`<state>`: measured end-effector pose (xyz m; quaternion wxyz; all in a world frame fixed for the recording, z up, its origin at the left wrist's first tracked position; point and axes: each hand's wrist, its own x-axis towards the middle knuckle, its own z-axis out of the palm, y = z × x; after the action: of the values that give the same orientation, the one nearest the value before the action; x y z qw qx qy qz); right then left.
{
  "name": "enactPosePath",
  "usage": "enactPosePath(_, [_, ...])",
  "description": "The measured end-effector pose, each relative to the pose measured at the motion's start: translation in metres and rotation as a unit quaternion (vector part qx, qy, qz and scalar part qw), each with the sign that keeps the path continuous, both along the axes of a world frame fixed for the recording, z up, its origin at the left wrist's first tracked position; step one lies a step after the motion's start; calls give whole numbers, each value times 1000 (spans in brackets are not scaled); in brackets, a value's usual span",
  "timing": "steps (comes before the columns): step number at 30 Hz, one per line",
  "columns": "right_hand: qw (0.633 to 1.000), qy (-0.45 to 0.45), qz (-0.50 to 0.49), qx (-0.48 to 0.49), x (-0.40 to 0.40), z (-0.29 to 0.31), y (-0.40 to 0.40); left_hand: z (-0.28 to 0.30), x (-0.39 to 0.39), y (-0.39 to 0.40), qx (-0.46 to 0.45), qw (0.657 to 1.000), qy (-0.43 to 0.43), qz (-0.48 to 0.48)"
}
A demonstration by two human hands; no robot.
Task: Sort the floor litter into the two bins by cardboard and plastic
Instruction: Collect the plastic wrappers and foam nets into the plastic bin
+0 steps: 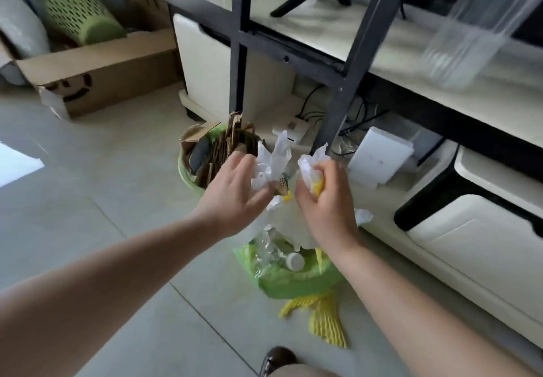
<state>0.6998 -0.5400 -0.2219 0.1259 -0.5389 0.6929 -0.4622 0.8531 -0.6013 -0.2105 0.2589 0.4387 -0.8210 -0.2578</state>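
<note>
Two green bins stand on the floor tiles. The far bin [185, 177] is stuffed with torn cardboard [232, 138]. The near bin [282, 279], lined with a green bag, holds a crushed clear bottle with a white cap [294, 260] and white plastic. My left hand [235, 197] holds crumpled white plastic film [271, 162] above the near bin, fingers loosely curled round it. My right hand [326, 203] grips a wad of white plastic and yellow foam net [316, 184] beside it.
Yellow foam netting [320, 318] lies on the floor against the near bin. A black-framed shelf unit [346, 76] with white cabinets runs along the right. A large cardboard box [97, 73] and a green basket [76, 12] sit at the back left. My shoe [279, 357] shows below.
</note>
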Motion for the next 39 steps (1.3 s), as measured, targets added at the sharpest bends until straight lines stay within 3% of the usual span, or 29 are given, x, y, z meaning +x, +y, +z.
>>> enactPosePath(3, [993,110,0,34,-22,-37,7,-33,-28,-2,14,995,-82,-50])
enactPosePath(6, [948,225,67,217,-34,-76,4,-69,-48,-9,49,979,-179,-87])
enactPosePath(9, [893,217,122,374,-47,-94,-5,-92,-59,-21,77,971,-189,-128])
enactPosePath(13, [869,183,150,435,-56,-105,-22,-114,-73,-42,107,950,-252,-147])
enactPosePath(21, [867,36,129,480,-56,-140,-65,-165,-94,-51,120,906,-374,-158])
enactPosePath(28, [864,183,64,466,-42,-154,-61,-169,-93,-44,92,902,-389,-163])
enactPosePath(35, [900,107,52,420,-55,-120,-54,-130,-84,-45,127,917,-341,-166])
enactPosePath(39, [903,118,71,406,-60,-88,-50,-94,-78,-53,113,938,-288,-155])
